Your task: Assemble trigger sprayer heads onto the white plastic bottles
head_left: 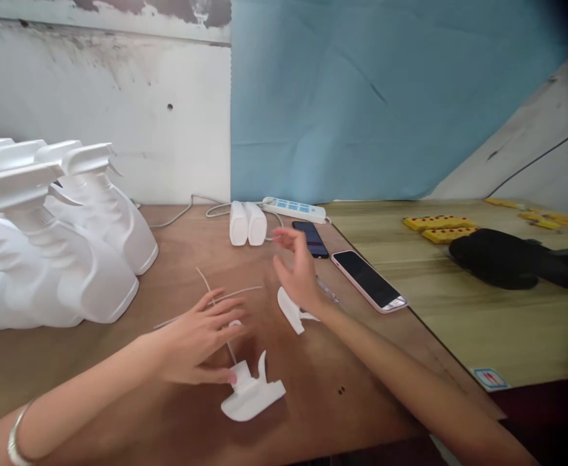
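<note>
My left hand [201, 340] is over the table with its fingers spread. Its thumb tip lies at the collar of a white trigger sprayer head [252, 396]; I cannot tell whether it presses on it. A thin white dip tube [231, 353] runs from that head up under my fingers. Farther forward, my right hand [297, 272] is raised with thumb and fingers apart and nothing between them. Below its wrist lies a second white sprayer head [290, 312], partly covered by the wrist. Another thin tube [245, 290] crosses the table beyond my left fingertips.
White spray bottles [99, 259] stand in rows at left. Two small white blocks [239, 223], a power strip [294, 209], a dark phone [313, 239] and a pink-cased phone [369, 279] lie behind and right. Yellow packs [439, 223] and a black object [502, 259] are farther right.
</note>
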`<state>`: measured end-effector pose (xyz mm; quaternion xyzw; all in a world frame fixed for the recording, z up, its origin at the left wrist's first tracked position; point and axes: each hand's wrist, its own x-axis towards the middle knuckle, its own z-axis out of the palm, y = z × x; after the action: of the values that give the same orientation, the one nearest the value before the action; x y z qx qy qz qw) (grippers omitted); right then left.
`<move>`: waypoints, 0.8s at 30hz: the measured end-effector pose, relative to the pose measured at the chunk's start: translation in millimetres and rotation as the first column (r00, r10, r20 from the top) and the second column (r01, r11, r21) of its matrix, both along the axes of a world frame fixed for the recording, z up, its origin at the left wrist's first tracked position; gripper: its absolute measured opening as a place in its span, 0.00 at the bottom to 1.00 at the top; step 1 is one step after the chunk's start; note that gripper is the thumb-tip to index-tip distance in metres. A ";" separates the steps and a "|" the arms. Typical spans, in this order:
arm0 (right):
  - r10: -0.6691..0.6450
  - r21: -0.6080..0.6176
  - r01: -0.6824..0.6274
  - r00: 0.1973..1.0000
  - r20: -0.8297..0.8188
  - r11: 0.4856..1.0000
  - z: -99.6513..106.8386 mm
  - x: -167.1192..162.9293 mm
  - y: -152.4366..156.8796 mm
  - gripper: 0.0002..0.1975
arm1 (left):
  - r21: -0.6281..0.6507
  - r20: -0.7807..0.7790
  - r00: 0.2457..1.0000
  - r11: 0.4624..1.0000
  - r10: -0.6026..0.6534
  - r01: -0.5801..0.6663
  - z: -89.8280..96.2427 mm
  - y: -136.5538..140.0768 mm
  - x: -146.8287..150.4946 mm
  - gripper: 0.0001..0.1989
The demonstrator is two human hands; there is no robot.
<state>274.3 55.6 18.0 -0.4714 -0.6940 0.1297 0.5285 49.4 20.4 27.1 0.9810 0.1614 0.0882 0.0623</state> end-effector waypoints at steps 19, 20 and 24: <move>0.389 -0.272 -0.284 0.762 0.518 0.919 12.0 -33.4 -123.5 0.07 | 0.571 0.232 0.966 0.820 -0.116 -0.039 5.1 -66.1 -1.7 0.10; 0.321 -0.149 -0.289 0.756 0.570 0.946 12.8 -31.2 -125.1 0.07 | 0.565 0.235 0.967 0.824 -0.100 -0.052 9.2 -69.9 -3.6 0.11; -0.101 0.279 -0.140 0.709 0.698 0.950 14.9 -5.1 -124.0 0.07 | 0.490 0.286 0.953 0.841 0.095 -0.231 19.8 -59.2 -16.4 0.12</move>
<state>269.2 -68.4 32.9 -0.3881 -0.8591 -0.1653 0.2899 33.0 -38.9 46.9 0.9247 0.2057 0.2565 -0.1918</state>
